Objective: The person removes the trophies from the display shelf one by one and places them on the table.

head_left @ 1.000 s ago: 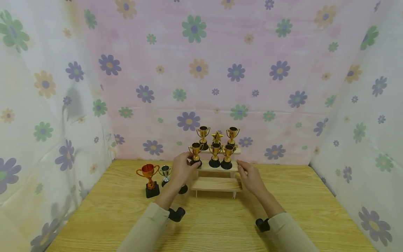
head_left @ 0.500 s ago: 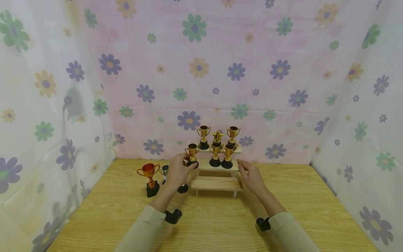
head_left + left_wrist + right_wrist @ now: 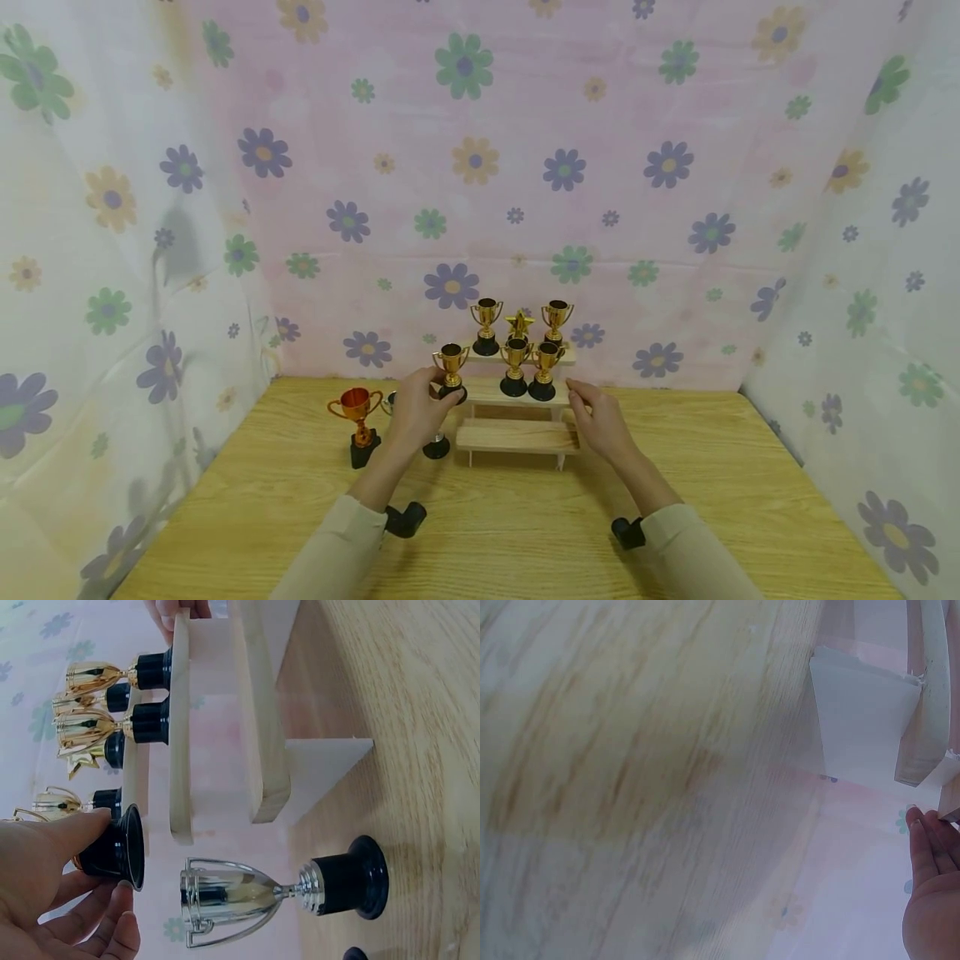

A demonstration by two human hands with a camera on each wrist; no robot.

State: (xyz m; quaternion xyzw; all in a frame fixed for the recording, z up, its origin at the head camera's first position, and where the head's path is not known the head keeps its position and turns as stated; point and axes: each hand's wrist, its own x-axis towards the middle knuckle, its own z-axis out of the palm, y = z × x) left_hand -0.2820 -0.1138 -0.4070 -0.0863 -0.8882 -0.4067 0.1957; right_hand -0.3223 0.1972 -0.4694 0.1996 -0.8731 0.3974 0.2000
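Note:
My left hand (image 3: 415,414) pinches a small gold trophy cup (image 3: 452,359) by its black base (image 3: 110,851), just off the left end of a tiered wooden display stand (image 3: 517,434). Below that hand a silver trophy (image 3: 232,893) stands upright on the table, mostly covered by the hand in the head view. My right hand (image 3: 604,427) holds the right end of the stand's middle shelf (image 3: 480,390) with its fingertips. Two gold cups (image 3: 515,357) remain side by side on that shelf. On the top shelf are two more gold cups (image 3: 487,314) and a gold star trophy (image 3: 519,323).
A bronze-orange trophy (image 3: 357,406) stands left on the wooden table (image 3: 510,533), with another silver cup (image 3: 389,402) half hidden beside it. The stand's bottom shelf (image 3: 517,435) is bare. Flowered cloth (image 3: 480,208) encloses the back and sides.
My left hand has moved left with the gold trophy cup, from the middle shelf's left end to just beyond it. My right hand has stayed at the shelf's right end.

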